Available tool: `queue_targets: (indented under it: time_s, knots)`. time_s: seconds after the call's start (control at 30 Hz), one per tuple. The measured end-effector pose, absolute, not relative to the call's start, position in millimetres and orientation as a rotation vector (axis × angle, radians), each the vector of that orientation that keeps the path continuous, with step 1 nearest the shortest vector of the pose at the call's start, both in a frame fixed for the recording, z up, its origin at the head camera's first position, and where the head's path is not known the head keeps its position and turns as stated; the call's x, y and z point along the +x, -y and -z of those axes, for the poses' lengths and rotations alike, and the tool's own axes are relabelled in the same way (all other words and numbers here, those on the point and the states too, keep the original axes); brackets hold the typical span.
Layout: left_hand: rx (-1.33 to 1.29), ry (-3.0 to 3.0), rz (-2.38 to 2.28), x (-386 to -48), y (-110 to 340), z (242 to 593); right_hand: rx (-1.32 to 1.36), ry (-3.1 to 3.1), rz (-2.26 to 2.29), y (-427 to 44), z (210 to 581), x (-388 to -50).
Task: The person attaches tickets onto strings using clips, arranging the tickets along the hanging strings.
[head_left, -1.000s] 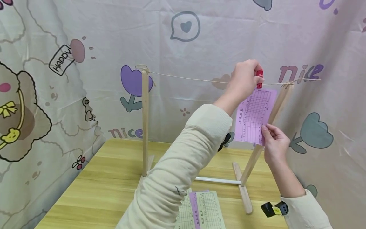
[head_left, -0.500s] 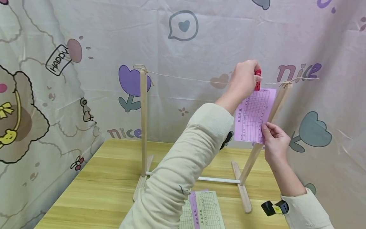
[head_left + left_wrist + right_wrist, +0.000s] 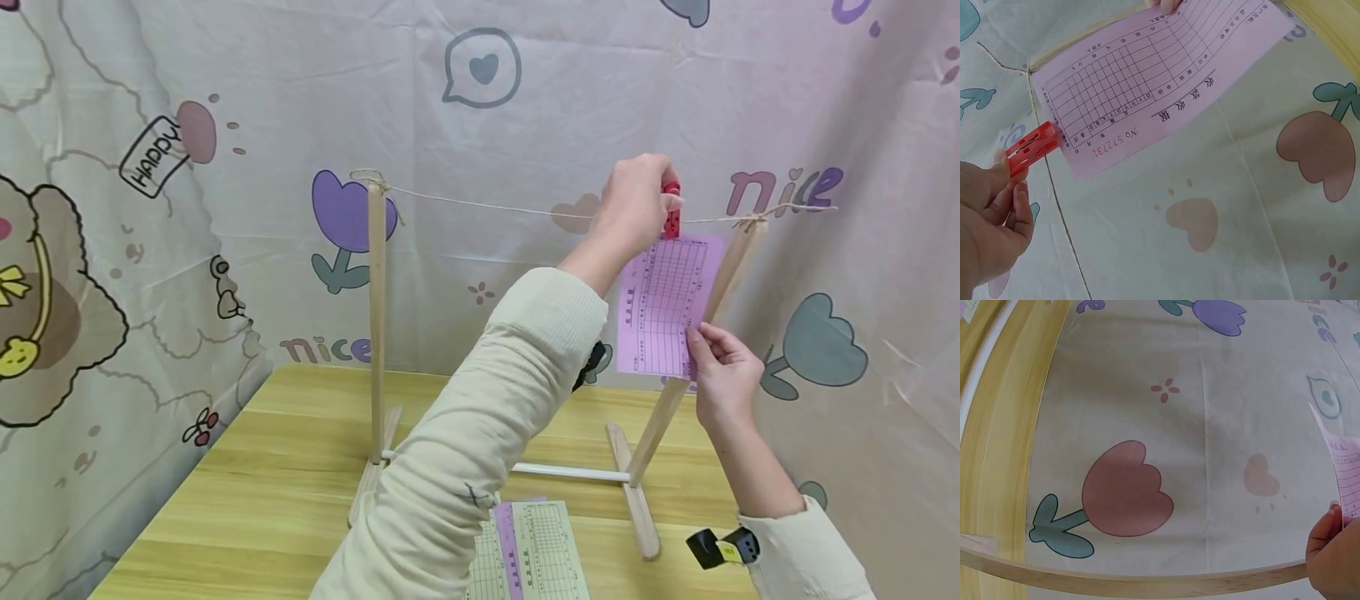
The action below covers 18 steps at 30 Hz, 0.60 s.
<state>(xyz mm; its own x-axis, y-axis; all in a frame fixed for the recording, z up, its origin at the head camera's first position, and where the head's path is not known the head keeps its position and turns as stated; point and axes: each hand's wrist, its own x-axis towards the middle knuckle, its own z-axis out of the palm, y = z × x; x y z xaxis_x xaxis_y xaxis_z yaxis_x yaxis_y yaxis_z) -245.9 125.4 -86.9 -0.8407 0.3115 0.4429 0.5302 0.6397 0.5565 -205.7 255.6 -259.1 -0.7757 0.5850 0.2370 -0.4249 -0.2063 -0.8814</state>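
My left hand (image 3: 633,200) pinches a red clothespin (image 3: 672,221) at the string (image 3: 480,202), near the right post. The pin's lower end meets the top edge of a pink receipt slip (image 3: 667,308) printed with a grid. In the left wrist view the clothespin (image 3: 1032,149) lies across the string, its tip at the slip's short edge (image 3: 1066,150); how deep it bites cannot be told. Lower down, my right hand (image 3: 727,379) pinches the slip's lower right edge between thumb and fingers. The right wrist view shows only part of that hand (image 3: 1341,556) and the slip (image 3: 1349,469).
The string is tied between two wooden posts, left (image 3: 377,325) and right (image 3: 663,425), joined low down by a white rod (image 3: 573,472). Green slips (image 3: 551,546) and a purple one (image 3: 510,550) lie on the wooden table (image 3: 247,475). A patterned cloth (image 3: 465,250) hangs behind.
The left hand and clothespin have shifted slightly left, and the pin's tip sits a little lower against the slip's top edge. The right hand keeps its hold, nearly still. The head view moved slightly.
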Motion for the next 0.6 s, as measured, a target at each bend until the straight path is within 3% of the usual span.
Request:
queue_targets:
  time_s: [0.6]
  knots:
    - [-0.635,2.584,0.977,-243.8,-131.0,88.6,-0.242,1.401,-2.044,-255.7,250.2,-208.0]
